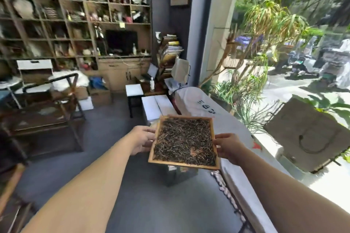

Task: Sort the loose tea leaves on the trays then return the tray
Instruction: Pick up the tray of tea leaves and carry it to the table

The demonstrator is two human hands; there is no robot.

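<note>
A square wooden tray (155, 138) is held in the air in front of me, roughly level. Dark loose tea leaves (184, 140) cover its floor almost edge to edge, with a small bare patch near the front right. My left hand (142, 140) grips the tray's left rim, thumb on top. My right hand (228, 145) grips the right rim in the same way. Both arms are stretched forward.
A long surface under a white cloth (208, 108) runs along the window on the right. A dark glass stand (178, 176) is below the tray. White stools (134, 91) and boxes stand ahead, a dark wooden bench (37, 119) at left, cluttered shelves (75, 15) behind.
</note>
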